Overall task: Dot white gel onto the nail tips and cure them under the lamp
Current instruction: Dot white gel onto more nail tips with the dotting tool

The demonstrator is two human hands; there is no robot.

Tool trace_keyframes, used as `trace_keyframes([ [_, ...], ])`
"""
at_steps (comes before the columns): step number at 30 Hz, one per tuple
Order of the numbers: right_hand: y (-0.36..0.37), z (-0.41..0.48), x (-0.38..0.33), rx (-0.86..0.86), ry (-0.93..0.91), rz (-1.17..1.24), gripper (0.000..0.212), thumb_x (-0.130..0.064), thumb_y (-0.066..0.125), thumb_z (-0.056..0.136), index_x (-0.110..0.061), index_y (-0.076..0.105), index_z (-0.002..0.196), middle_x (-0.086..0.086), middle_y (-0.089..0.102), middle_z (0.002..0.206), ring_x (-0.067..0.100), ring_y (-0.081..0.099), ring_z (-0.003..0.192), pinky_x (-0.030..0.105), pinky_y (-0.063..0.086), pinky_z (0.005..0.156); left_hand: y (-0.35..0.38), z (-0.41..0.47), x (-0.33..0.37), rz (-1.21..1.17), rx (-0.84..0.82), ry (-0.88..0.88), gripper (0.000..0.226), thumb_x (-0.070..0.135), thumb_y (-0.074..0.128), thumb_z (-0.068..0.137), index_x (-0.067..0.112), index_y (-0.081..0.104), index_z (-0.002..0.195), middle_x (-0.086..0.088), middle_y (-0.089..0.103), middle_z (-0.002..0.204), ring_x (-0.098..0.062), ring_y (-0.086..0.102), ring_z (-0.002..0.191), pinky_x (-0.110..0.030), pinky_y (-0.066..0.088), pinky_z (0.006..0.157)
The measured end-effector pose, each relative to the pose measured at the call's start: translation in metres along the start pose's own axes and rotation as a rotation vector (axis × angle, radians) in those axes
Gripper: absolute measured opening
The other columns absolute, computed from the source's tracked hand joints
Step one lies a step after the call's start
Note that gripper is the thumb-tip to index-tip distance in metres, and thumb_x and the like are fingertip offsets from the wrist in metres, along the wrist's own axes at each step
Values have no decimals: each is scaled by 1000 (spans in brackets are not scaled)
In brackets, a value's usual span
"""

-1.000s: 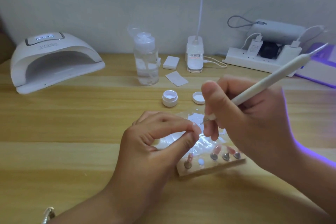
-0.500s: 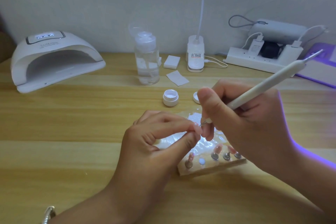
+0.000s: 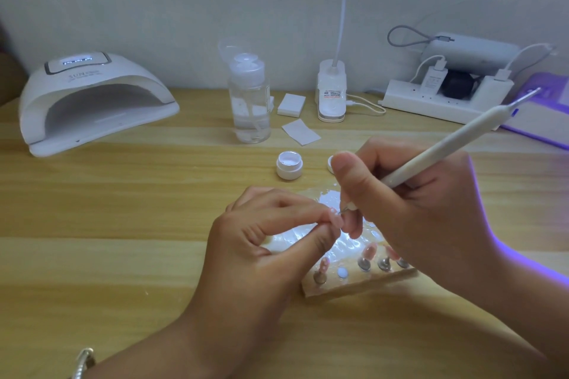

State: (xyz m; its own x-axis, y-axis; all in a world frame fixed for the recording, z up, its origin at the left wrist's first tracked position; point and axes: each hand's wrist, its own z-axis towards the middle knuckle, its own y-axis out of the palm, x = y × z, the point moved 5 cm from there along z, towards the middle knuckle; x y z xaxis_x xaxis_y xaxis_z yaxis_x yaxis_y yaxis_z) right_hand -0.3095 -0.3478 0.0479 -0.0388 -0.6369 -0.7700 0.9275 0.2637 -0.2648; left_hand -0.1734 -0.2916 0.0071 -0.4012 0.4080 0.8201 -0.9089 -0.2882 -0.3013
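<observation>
Nail tip (image 3: 335, 219) is pinched between thumb and forefinger of left hand (image 3: 261, 255), just above the stand, front-centre of table (image 3: 123, 209). Lamp (image 3: 92, 101) sits at the back left corner, opening toward the front, display lit. Right hand (image 3: 425, 212) grips pen (image 3: 446, 144) like a pencil. Its metal point is at the nail tip, touching or just off it, can't tell. The pen's rear end aims at the back right corner. Power strip (image 3: 431, 106) lies along the back edge at right with chargers plugged in, and power bank (image 3: 471, 51) is behind it. Purple-lit device (image 3: 545, 123) is at the right edge, partly cut off. Clear bottle (image 3: 249, 108) stands upright near the back edge, centre, part full. White unit (image 3: 332, 92) with a cable stands right of the bottle, with two white pads (image 3: 291, 104) between them. Stand (image 3: 354, 284) is a wood block with a glossy top, partly under both hands. More tips (image 3: 369, 251) sit on metal pegs along its front edge. Gel jar (image 3: 289, 166) is open between bottle and hands, white inside. Its lid (image 3: 330, 163) is just right of it, half hidden by the right thumb. Bracelet (image 3: 84, 360) is on the left wrist at the front edge.
</observation>
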Motion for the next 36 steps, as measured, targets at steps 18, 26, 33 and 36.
trace_keyframes([
  [18, -20, 17, 0, 80, -20, 34, 39, -26, 63, 95, -7, 58, 61, -5, 52, 45, 28, 52, 38, 24, 39, 40, 0, -1, -7, -70, 23, -53, 14, 30, 80, 74, 37, 78, 86, 20, 74, 85, -13, 65, 96, -16, 44, 82],
  [26, -23, 26, 29, -101, 256, -118, 52, -52, 53, 95, -13, 68, 65, 1, 60, 51, 11, 56, 42, 12, 39, 43, -2, -1, -8, -100, 27, -74, 10, 32, 79, 75, 35, 79, 84, 18, 75, 84, -12, 66, 96, -13, 45, 81],
  [33, -22, 18, 63, -280, 491, -351, 46, -55, 55, 91, -20, 71, 66, -8, 63, 55, 0, 52, 42, 11, 39, 43, -2, 0, -8, -88, 21, -67, 14, 28, 78, 76, 37, 78, 87, 19, 75, 85, -13, 66, 97, -14, 45, 83],
  [36, -21, 17, 64, -294, 479, -368, 45, -54, 55, 92, -20, 71, 66, -11, 64, 56, 0, 55, 45, 11, 40, 44, -2, 0, -7, -89, 17, -64, 12, 28, 78, 76, 35, 78, 86, 17, 75, 85, -14, 66, 96, -14, 44, 82],
])
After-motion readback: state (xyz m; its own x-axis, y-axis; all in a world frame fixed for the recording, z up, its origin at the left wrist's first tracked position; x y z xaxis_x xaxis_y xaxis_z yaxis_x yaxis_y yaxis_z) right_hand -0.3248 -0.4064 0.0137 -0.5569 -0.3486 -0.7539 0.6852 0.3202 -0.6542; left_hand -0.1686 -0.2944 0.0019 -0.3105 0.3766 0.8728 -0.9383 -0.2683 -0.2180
